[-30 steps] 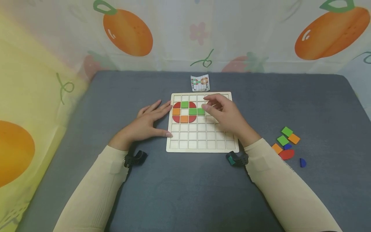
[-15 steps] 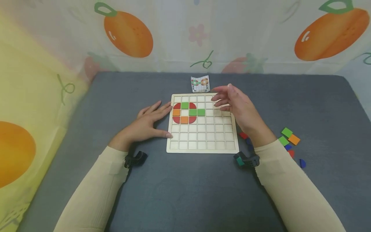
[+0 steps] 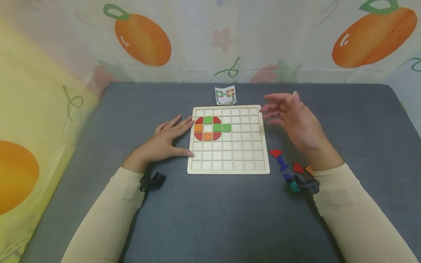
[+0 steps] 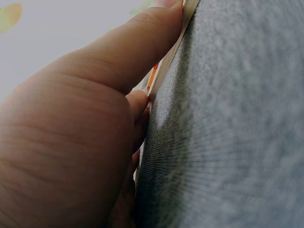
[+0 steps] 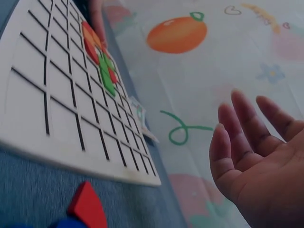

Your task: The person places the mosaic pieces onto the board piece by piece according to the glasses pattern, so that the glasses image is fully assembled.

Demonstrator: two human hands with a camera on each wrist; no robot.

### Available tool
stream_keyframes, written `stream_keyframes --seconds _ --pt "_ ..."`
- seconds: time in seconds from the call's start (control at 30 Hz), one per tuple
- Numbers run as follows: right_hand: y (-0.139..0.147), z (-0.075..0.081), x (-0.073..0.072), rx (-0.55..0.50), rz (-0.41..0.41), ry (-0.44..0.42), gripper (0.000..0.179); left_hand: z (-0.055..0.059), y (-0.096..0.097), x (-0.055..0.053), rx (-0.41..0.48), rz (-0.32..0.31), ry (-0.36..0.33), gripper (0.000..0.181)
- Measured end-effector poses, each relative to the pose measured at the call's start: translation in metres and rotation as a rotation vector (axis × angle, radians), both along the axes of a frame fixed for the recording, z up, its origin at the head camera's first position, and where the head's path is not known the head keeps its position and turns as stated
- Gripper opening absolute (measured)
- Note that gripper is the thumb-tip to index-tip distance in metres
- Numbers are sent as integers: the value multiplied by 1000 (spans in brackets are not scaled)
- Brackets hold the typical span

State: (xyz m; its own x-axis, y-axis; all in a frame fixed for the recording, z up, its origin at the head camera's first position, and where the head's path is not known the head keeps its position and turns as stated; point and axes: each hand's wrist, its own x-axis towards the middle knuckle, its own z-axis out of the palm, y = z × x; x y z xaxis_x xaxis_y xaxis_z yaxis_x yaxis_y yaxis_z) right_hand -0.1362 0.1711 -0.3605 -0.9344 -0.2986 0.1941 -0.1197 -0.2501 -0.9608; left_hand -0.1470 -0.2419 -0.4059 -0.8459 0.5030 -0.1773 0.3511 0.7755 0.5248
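Left hand (image 3: 164, 141), fingers straight, touches the grid board (image 3: 237, 155), which sits between the hands; right hand (image 3: 297, 122) hangs relaxed, empty, loose red piece (image 3: 276, 153) on its board side. Looks mid tile-laying, between placements; next move likely calls for a right-hand pick-up.

A screened indoor setting

We identify an indoor table setting: a grey table (image 3: 210, 215) stands before hanging fabric (image 3: 194, 36) printed with oranges (image 3: 143, 41) and strawberries (image 3: 268, 74). Whether the room belongs to a home or a studio, we cannot tell.
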Motion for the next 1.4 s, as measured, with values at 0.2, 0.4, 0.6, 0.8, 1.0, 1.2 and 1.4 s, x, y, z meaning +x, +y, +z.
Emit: stream_keyframes --seconds 0.2,0.4,0.6,0.8,1.0,1.2,1.4 --pt "22 -6 11 56 17 17 61 -1 0 -1 17 -16 2 114" --pt "42 -14 25 168 16 33 52 -2 0 -1 34 -19 -1 114" --pt "74 -24 37 201 1 13 54 -3 0 -1 33 -16 -6 114" --pt "114 -41 39 184 -51 17 43 -3 0 -1 32 -12 -7 114" --pt "146 -55 36 626 -171 46 35 -3 -2 -1 24 2 -8 114" --pt "161 -60 38 974 -155 -49 46 -3 0 -1 18 7 -14 115" --pt "162 -58 38 1114 -115 -42 42 -3 -1 -1 17 6 -6 114"
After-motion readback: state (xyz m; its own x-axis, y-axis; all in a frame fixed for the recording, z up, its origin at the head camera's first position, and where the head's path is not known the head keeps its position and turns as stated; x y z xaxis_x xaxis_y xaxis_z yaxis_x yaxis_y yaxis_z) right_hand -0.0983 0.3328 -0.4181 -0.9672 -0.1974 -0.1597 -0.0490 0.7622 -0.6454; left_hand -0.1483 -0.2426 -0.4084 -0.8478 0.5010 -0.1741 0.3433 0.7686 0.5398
